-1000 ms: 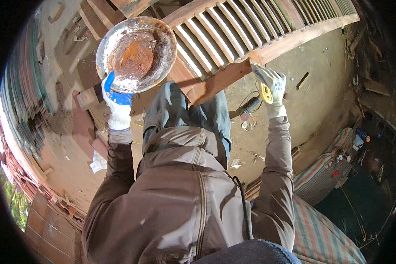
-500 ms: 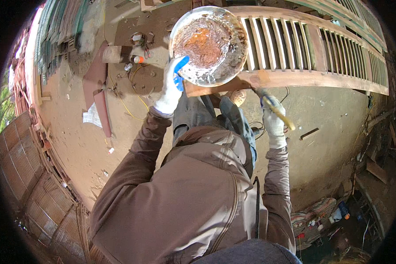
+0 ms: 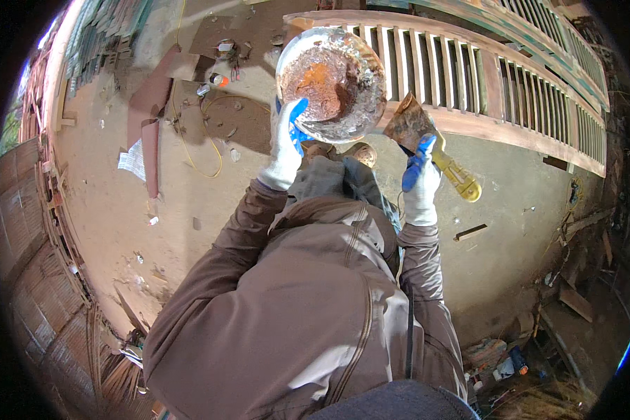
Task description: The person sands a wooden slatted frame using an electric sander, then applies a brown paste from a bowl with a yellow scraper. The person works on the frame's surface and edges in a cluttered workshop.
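My left hand (image 3: 285,150), in a white glove with blue palm, is closed on the near-left rim of a round, whitish, crusted bowl (image 3: 370,84). Reddish-brown paste (image 3: 322,87) with an orange patch lies inside it. My right hand (image 3: 421,175), gloved the same way, grips a wide putty knife (image 3: 408,127) by its yellow handle. The broad blade is smeared brown and points up and left, just right of the bowl. Behind both stretches a slatted wooden frame (image 3: 493,82); the bowl covers part of its left end, and the blade overlaps its near rail.
More slatted frames (image 3: 563,42) stand at the far right. On the floor at left lie a brown folded sheet (image 3: 152,150), a yellow cord (image 3: 210,171) and an orange-and-white can (image 3: 220,80). A dark wood strip (image 3: 470,232) lies right of my arm. Clutter fills the lower right.
My right hand has turned the putty knife from nearly edge-on at the near rail to showing its broad blade. The bowl is slightly lower in view, and the view itself has shifted.
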### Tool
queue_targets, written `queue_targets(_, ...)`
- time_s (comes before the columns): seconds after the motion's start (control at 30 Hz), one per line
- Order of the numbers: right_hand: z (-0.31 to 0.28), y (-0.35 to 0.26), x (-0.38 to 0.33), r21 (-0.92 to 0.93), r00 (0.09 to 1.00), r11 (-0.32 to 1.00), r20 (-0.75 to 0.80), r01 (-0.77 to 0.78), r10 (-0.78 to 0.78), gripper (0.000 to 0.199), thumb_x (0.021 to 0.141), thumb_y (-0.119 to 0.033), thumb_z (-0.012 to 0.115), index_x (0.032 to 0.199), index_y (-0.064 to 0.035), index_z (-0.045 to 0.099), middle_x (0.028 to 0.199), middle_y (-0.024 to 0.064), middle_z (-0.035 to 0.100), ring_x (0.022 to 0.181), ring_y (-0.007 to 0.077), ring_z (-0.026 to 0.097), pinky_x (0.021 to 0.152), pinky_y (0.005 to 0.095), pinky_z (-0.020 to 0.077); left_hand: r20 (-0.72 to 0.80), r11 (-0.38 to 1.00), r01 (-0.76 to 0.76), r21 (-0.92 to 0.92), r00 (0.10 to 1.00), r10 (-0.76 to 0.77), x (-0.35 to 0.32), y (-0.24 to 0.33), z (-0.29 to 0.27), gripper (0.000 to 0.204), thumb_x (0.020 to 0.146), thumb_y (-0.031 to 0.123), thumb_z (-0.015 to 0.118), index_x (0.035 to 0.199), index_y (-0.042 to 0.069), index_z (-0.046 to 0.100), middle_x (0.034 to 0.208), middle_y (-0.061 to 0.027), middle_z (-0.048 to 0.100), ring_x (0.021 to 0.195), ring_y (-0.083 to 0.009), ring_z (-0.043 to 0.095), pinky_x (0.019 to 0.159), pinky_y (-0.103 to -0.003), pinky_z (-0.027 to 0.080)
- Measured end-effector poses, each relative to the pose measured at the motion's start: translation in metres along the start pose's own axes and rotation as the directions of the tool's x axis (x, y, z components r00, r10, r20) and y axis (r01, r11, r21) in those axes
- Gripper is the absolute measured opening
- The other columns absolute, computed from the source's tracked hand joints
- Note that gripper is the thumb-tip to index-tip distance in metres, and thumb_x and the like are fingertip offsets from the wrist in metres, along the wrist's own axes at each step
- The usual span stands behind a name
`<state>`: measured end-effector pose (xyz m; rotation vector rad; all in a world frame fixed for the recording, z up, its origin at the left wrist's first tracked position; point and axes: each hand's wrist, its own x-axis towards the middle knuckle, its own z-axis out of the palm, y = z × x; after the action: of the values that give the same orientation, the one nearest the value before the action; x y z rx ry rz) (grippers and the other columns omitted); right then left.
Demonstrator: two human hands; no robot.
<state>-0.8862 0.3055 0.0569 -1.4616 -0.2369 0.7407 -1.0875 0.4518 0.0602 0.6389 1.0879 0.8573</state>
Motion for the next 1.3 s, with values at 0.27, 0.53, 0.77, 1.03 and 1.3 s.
queue_targets(0.27, 0.054, 0.001, -0.027, -0.648, 0.553, 0.016, 0.636, 0.761, -0.537, 0.047, 0.094, -0.023, 0.063, 0.139, -0.0107, 0.061, 0.132, 0.0116, 0.066, 0.117, 0.0319, 0.064, 0.097, 0.0455, 0.0494, -0.048, 0.985, -0.105, -0.136, 0.994, 0.099, -0.011, -0.008, -0.001, 0.042, 0.105, 0.043, 0.05, 0.132, 0.013, 0.061, 0.131, -0.0055, 0.063, 0.124, -0.0218, 0.06, 0.105, -0.042, 0.051)
queue_targets(0.53, 0.043, 0.017, -0.068, -0.645, 0.527, -0.18, 0.728, 0.742, -0.438, 0.041, 0.087, -0.02, 0.065, 0.128, -0.0144, 0.065, 0.132, 0.0062, 0.066, 0.121, 0.0281, 0.062, 0.095, 0.044, 0.0478, -0.061, 0.911, 0.022, -0.411, 0.997, -0.052, 0.006, -0.001, -0.005, 0.043, 0.105, 0.04, 0.053, 0.134, 0.009, 0.059, 0.131, -0.0075, 0.063, 0.125, -0.0251, 0.058, 0.111, -0.044, 0.044)
queue_targets(0.77, 0.015, 0.008, -0.089, -0.672, 0.584, -0.234, 0.732, 0.703, -0.352, 0.041, 0.082, -0.017, 0.072, 0.123, -0.0173, 0.07, 0.129, 0.0017, 0.067, 0.112, 0.0245, 0.065, 0.091, 0.0417, 0.0507, 0.11, 0.811, 0.183, -0.555, 0.983, -0.146, 0.032, 0.035, -0.013, 0.055, 0.096, 0.043, 0.055, 0.144, 0.017, 0.054, 0.142, -0.012, 0.059, 0.127, -0.0322, 0.06, 0.106, -0.053, 0.051)
queue_targets(1.03, 0.035, -0.091, -0.04, -0.296, 0.957, 0.91, 0.094, 0.291, -0.276, 0.029, 0.097, -0.011, 0.071, 0.124, -0.0006, 0.067, 0.112, 0.0087, 0.068, 0.104, 0.0149, 0.066, 0.09, 0.0299, 0.0547, 0.181, 0.892, -0.388, -0.232, 0.884, 0.431, 0.024, 0.058, -0.017, 0.046, 0.103, 0.028, 0.054, 0.142, 0.005, 0.05, 0.135, -0.0097, 0.059, 0.122, -0.0219, 0.06, 0.107, -0.038, 0.048)
queue_targets(1.3, 0.021, -0.068, 0.018, -0.393, 0.888, 0.894, 0.459, 0.216, -0.013, 0.033, 0.089, -0.002, 0.073, 0.121, -0.0006, 0.07, 0.107, 0.0117, 0.073, 0.095, 0.0213, 0.072, 0.071, 0.029, 0.0613, 0.175, 0.889, -0.278, -0.363, 0.917, 0.358, -0.003, 0.076, -0.009, 0.06, 0.093, 0.01, 0.066, 0.149, 0.003, 0.044, 0.137, -0.0114, 0.056, 0.123, -0.0184, 0.059, 0.1, -0.032, 0.053)
